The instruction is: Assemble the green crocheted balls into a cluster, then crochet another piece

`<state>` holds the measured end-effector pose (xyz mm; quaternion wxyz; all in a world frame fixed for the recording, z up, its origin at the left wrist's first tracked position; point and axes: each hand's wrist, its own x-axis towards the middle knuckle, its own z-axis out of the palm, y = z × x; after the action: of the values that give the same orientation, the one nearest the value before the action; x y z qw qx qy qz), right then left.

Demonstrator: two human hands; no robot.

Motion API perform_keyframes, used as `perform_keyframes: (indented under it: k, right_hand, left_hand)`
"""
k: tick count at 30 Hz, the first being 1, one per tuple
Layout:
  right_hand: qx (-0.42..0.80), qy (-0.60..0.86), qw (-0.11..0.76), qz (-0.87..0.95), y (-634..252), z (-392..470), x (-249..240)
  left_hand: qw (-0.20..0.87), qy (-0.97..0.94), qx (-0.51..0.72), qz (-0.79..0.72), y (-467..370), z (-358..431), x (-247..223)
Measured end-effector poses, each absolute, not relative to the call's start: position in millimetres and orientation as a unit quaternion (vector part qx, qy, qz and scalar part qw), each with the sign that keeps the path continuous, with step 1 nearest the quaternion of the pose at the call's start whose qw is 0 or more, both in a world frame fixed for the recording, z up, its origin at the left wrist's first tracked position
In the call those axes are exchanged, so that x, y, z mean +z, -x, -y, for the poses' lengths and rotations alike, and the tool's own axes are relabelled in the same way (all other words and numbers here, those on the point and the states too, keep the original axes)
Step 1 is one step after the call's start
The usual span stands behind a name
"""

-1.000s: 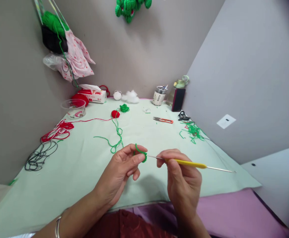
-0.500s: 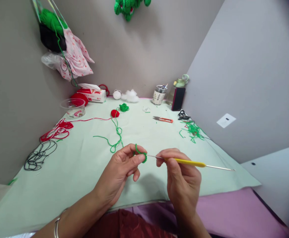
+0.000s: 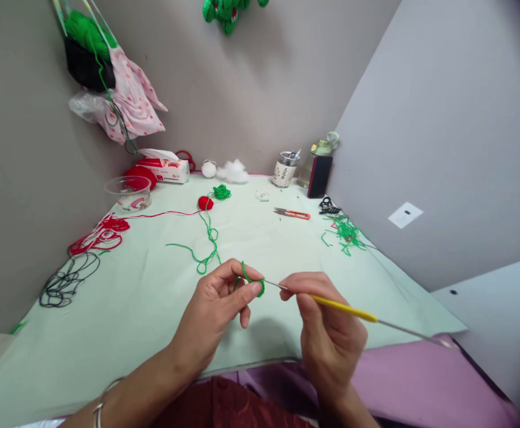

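Note:
Between thumb and forefinger, my left hand (image 3: 218,309) pinches a small piece of green crochet work (image 3: 261,289). A green strand loops over that forefinger and trails to loose green yarn (image 3: 210,244) on the table. My right hand (image 3: 329,333) grips a crochet hook (image 3: 344,307) with a yellow handle, its fingers closed around the handle and shaft. The hook's thin metal tip reaches left to the green piece, though whether it passes through a stitch is too small to tell. Its other metal end points down to the right, slightly blurred.
Thread snips (image 3: 292,213) lie mid-table, with green yarn scraps (image 3: 347,233) to their right. A red yarn ball (image 3: 205,203) and a green bundle (image 3: 221,192) sit farther back. Along the rear are a tissue box (image 3: 171,169), white stuffing (image 3: 233,172), a pen can (image 3: 284,171) and a phone (image 3: 320,177).
My right hand has tilted the crochet hook, so its rear end swings down and to the right. My left hand keeps its pinch in nearly the same place. The whole view has shifted slightly.

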<state>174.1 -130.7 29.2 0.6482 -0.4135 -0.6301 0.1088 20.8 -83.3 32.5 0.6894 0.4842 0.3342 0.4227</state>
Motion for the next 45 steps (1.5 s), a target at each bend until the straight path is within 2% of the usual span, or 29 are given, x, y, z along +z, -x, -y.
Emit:
perform_keyframes:
  k: [4,7,13,15,21,31,35,41,45]
  right_hand:
    - [0.027,0.409,0.608,0.680,-172.4,134.4,24.3]
    - [0.000,0.415,0.628,0.658,-170.7,131.9,21.5]
    - [0.051,0.401,0.724,0.559,-168.7,124.0,25.5]
    - [0.078,0.394,0.733,0.549,-168.7,123.6,26.2]
    - [0.116,0.394,0.718,0.562,-169.4,125.8,26.1]
    - [0.103,0.399,0.703,0.580,-170.0,127.2,26.1]
    - [0.076,0.401,0.693,0.594,-170.7,129.5,26.7]
    - [0.021,0.409,0.618,0.671,-174.7,135.3,23.2]
    - [-0.009,0.402,0.642,0.652,-173.3,134.1,18.1]
  left_hand:
    - [0.678,-0.490,0.435,-0.332,-22.6,85.5,31.7]
    - [0.719,-0.469,0.412,-0.305,-25.3,88.2,33.8]
    - [0.758,-0.429,0.397,-0.292,-25.4,89.4,38.2]
    - [0.760,-0.416,0.406,-0.289,-24.4,88.1,39.5]
    - [0.759,-0.412,0.412,-0.292,-23.8,85.7,40.4]
    - [0.752,-0.431,0.398,-0.299,-25.0,85.5,40.9]
    - [0.742,-0.443,0.396,-0.310,-24.5,85.0,40.4]
    - [0.710,-0.485,0.399,-0.319,-24.4,85.4,37.5]
    - [0.750,-0.443,0.388,-0.302,-25.9,86.8,41.7]
